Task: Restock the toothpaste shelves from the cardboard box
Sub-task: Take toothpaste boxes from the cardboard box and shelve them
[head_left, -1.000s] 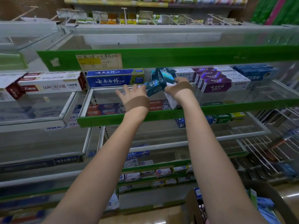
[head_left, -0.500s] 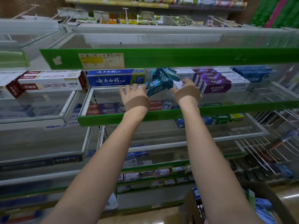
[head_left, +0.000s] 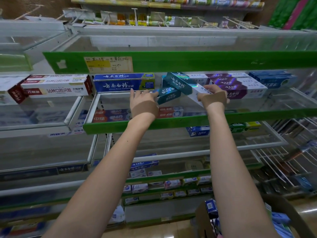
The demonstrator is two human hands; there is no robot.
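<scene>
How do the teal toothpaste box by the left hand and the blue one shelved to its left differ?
The teal box is tilted and askew, touched by the left hand; the blue box lies flat and square against the shelf's back. The teal box looks shorter and has a shiny holographic end; the blue box looks longer, with a green-yellow end panel. Both carry similar white brush-style lettering.

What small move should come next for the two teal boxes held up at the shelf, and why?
Probably level the teal boxes and push them back into the gap between the blue box and the purple boxes. Both sit tilted and askew, the left hand touching the lower one's end, the right hand gripping a white box beside them.
</scene>
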